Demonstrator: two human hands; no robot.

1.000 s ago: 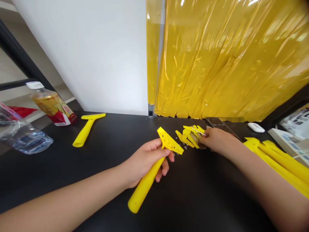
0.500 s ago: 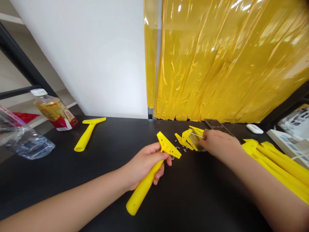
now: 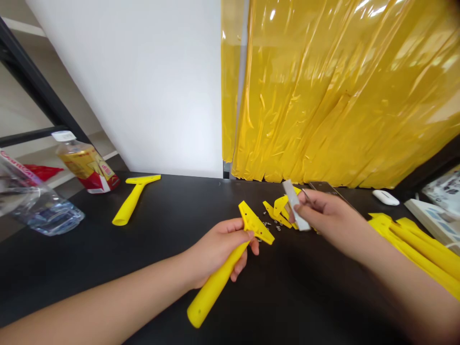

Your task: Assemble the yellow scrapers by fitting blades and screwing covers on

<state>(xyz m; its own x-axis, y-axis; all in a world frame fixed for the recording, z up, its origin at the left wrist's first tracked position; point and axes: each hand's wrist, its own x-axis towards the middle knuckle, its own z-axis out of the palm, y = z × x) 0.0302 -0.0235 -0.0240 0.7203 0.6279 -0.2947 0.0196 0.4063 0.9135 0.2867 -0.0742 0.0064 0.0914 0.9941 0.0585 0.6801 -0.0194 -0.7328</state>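
My left hand (image 3: 226, 249) is closed round the neck of a yellow scraper handle (image 3: 215, 285), its flat head with small holes tilted up to the right. In my right hand (image 3: 319, 211) a flat silver-grey blade (image 3: 296, 205) is pinched between thumb and fingers. A thin metal rod tool (image 3: 305, 195) also sticks out of that hand. Beyond the head, loose yellow clamp plates (image 3: 280, 211) lie on the black table, partly behind the blade. Small screws and nuts (image 3: 278, 225) are scattered beside them.
An assembled yellow scraper (image 3: 131, 199) lies at the left, near a drink bottle (image 3: 88, 165) and a clear plastic water bottle (image 3: 48, 213). On the right are a phone (image 3: 325, 187), a white earbud case (image 3: 385, 197) and more yellow handles (image 3: 413, 244). A yellow plastic curtain (image 3: 305, 96) hangs behind.
My right hand has lifted a blade from the pile by the yellow plates, the thin tool still in its grip. My left hand holds the handle almost as before.
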